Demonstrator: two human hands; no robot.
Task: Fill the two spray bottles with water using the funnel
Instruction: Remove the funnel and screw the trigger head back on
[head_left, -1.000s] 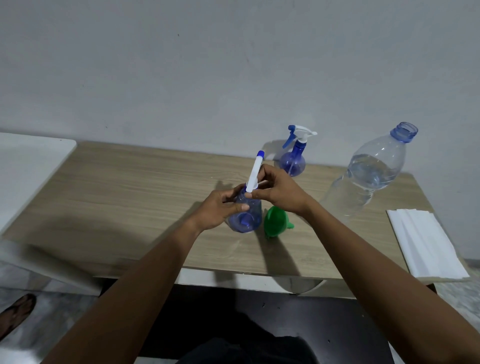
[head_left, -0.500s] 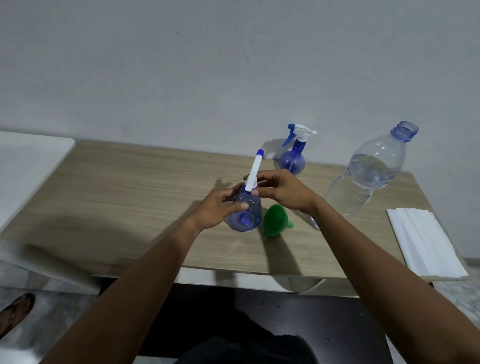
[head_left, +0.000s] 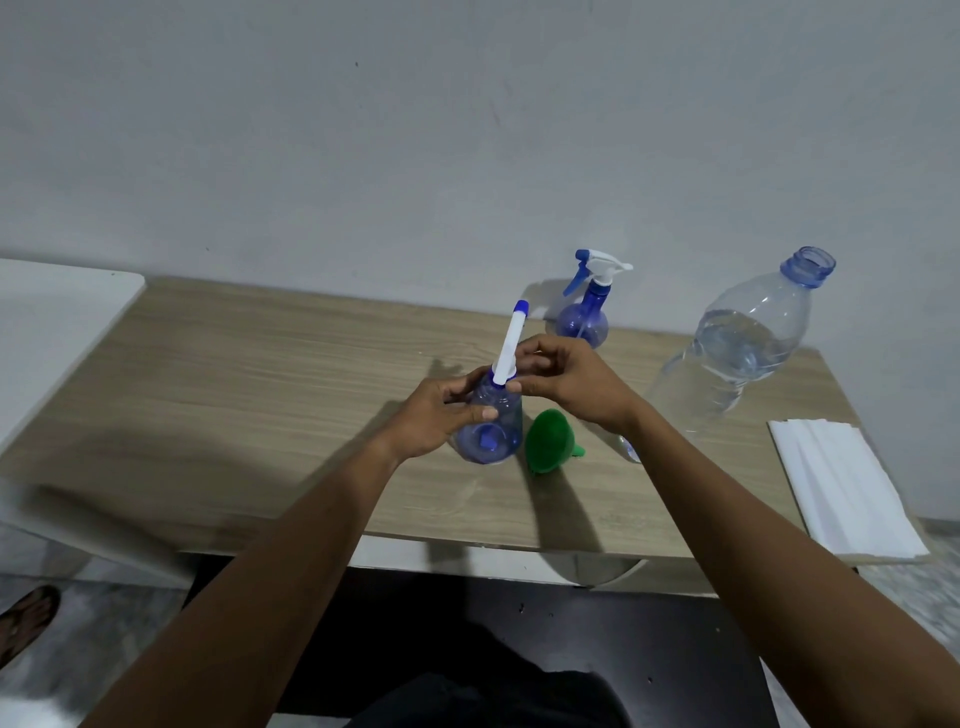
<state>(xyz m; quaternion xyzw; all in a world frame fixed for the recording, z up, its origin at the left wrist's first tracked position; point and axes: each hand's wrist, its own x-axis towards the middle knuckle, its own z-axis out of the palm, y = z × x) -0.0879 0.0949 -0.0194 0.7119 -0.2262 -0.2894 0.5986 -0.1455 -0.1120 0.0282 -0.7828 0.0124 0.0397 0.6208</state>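
Head cam view, going left to right. The left hand (head_left: 441, 415) was wrapped around the body of the near spray bottle (head_left: 493, 436), thumb across the front. It was pinning the bottle upright on the wooden table (head_left: 234, 374), I'd guess so it couldn't spin. The white trigger head (head_left: 510, 343) poked up between the two hands. The right hand (head_left: 571, 384) had its fingertips pinched in around the collar where that head meets the neck. To me that looked like a twisting grip, so I'd say the head was coming off to open the neck for filling. I couldn't tell how loose it was.

The green funnel (head_left: 545, 441) lay on its side just under the right wrist, right beside the bottle, parked within easy reach but not in use yet. The second spray bottle (head_left: 584, 319) stood past the right hand's knuckles with its trigger head on, untouched. Further out to the right of that hand stood an uncapped water bottle (head_left: 743, 348), partly full, ready to pour. A stack of white paper sheets (head_left: 841, 488) lay beyond the right forearm, probably for spills.
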